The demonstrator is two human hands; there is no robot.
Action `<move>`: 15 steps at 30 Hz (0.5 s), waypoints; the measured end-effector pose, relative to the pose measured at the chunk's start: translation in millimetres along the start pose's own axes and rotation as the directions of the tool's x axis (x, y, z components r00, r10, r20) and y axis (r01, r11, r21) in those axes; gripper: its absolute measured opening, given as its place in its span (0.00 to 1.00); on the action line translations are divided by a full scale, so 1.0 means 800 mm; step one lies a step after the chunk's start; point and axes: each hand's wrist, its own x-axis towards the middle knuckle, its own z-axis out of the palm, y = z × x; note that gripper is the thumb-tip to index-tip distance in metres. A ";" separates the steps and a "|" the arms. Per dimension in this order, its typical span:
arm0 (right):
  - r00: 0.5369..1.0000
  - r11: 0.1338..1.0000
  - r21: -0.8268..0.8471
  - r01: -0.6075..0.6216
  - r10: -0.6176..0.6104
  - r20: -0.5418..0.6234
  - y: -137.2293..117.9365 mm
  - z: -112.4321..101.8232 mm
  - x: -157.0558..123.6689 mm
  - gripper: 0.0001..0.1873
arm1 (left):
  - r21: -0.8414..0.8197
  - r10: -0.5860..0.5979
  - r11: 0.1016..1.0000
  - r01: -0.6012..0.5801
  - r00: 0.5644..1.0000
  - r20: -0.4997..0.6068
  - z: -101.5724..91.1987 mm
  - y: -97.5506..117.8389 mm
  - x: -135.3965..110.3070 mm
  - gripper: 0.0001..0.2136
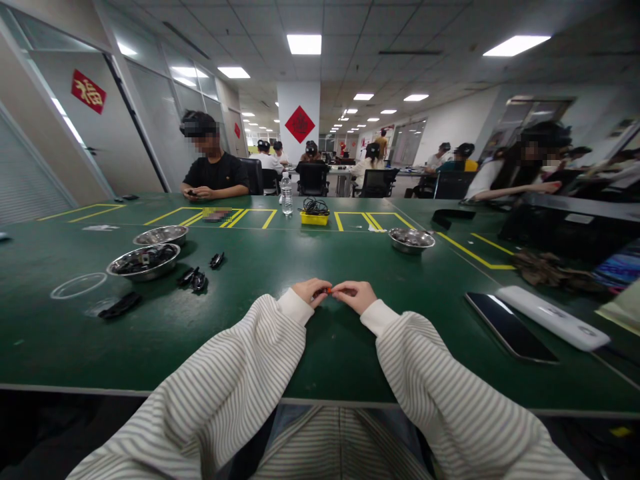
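My left hand [309, 291] and my right hand [357, 296] meet above the green table in front of me, fingertips closed and almost touching. Between them shows a small orange piece [329, 291], pinched from both sides; it is too small to tell its kind. Left of my hands lie several small black parts [199, 283] and another black part [217, 260]. A steel bowl [170, 267] full of dark parts stands further left, with a second steel bowl [179, 241] behind it.
On the right are a phone [507, 327], a long white device [555, 319] and a steel bowl [411, 249]. A yellow tray [314, 219] of black cables and a water bottle [287, 195] stand ahead. A clear ring [53, 293] lies left. People sit across the table.
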 end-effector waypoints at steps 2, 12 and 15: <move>1.000 1.000 0.020 0.000 -0.001 0.030 -0.001 0.001 0.000 0.10 | 0.023 0.024 0.999 -0.024 1.000 -0.016 -0.002 -0.006 0.001 0.10; 0.993 1.000 0.009 -0.025 0.024 0.118 0.001 0.003 -0.001 0.11 | 0.411 -0.505 0.754 0.512 0.852 -0.135 -0.052 -0.115 -0.001 0.12; 0.992 1.000 0.009 -0.023 0.022 0.121 0.002 0.003 -0.002 0.11 | 0.527 -0.686 0.599 0.603 0.726 -0.050 -0.071 -0.142 -0.005 0.12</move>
